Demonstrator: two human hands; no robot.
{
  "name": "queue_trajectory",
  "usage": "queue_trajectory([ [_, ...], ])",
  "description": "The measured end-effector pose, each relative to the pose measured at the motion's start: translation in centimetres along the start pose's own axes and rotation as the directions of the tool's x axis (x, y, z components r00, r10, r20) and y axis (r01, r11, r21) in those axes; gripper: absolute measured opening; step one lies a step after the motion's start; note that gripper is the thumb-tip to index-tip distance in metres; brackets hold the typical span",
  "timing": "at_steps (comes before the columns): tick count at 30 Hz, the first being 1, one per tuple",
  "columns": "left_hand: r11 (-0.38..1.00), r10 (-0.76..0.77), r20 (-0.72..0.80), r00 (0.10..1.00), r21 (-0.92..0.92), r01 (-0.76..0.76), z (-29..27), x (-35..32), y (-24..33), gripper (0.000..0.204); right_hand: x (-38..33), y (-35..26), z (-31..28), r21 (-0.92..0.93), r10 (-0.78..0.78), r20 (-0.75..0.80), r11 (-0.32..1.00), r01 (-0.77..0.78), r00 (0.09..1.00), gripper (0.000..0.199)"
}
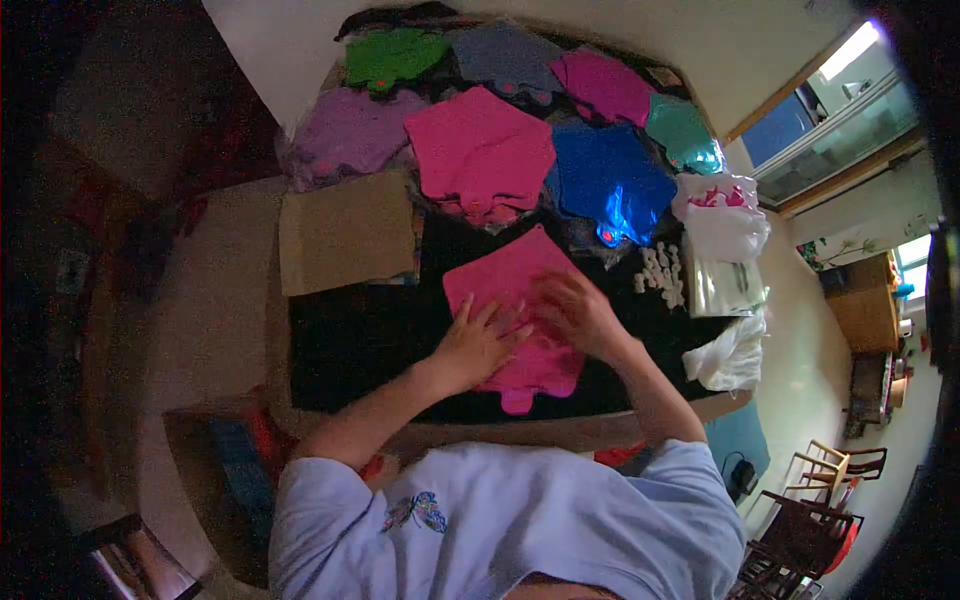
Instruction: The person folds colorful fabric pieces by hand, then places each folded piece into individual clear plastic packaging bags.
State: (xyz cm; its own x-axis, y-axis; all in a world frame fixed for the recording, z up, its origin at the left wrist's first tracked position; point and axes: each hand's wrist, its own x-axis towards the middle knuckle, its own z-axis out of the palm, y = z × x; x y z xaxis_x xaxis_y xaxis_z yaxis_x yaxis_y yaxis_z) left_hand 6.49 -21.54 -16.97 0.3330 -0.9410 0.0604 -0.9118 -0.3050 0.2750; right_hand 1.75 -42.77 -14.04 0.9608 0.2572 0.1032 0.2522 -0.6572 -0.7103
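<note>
A pink, shaped cloth piece (505, 275) lies flat on a black mat (350, 345) in front of me. My left hand (475, 340) rests palm down on the pink piece's lower middle, fingers spread. My right hand (575, 310) presses on its right side, fingers bent toward the fabric; whether it pinches anything I cannot tell. Both forearms come up from my light blue shirt at the bottom.
Behind the mat lie stacks of similar pieces: pink (480, 150), shiny blue (610, 180), purple (345, 135), green (392, 55), grey (505, 55), magenta (605, 85), teal (682, 130). A brown cardboard sheet (345, 230) lies left. Small white bits (660, 272) and plastic bags (722, 225) sit right. Chairs (810, 500) stand lower right.
</note>
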Motion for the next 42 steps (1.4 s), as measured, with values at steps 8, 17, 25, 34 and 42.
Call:
queue_trajectory([
  [8, 0.998, 0.036, -0.1, 0.994, -0.038, -0.04, -3.0, -0.4, -2.3, 0.047, 11.7, 2.7, -3.5, -0.469, 0.262, 0.089, 0.862, -0.191, 0.961, 0.036],
  [17, 0.882, -0.434, -0.1, 0.895, -0.251, 0.4, -15.7, 2.0, -18.0, 0.021, 25.3, 9.1, -3.0, -0.779, -0.334, 0.125, 0.55, 0.301, 0.934, 0.033],
  [25, 0.848, -0.496, 0.149, 0.856, -0.127, 0.514, -15.5, -2.0, -30.3, 0.027, 27.0, 2.8, -0.8, -0.575, -0.11, 0.144, 0.799, 0.174, 0.983, 0.034],
  [34, 0.887, -0.461, -0.045, 0.886, 0.011, 0.462, -16.5, -1.9, -29.2, 0.02, 36.7, 1.7, 6.9, -0.298, -0.414, 0.21, 0.836, 0.461, 0.886, 0.036],
  [42, 0.581, -0.764, -0.099, 0.638, -0.534, 0.614, -14.8, -5.1, -37.3, 0.026, 37.0, 2.5, 6.1, -0.366, -0.387, 0.209, 0.82, 0.439, 0.898, 0.043],
])
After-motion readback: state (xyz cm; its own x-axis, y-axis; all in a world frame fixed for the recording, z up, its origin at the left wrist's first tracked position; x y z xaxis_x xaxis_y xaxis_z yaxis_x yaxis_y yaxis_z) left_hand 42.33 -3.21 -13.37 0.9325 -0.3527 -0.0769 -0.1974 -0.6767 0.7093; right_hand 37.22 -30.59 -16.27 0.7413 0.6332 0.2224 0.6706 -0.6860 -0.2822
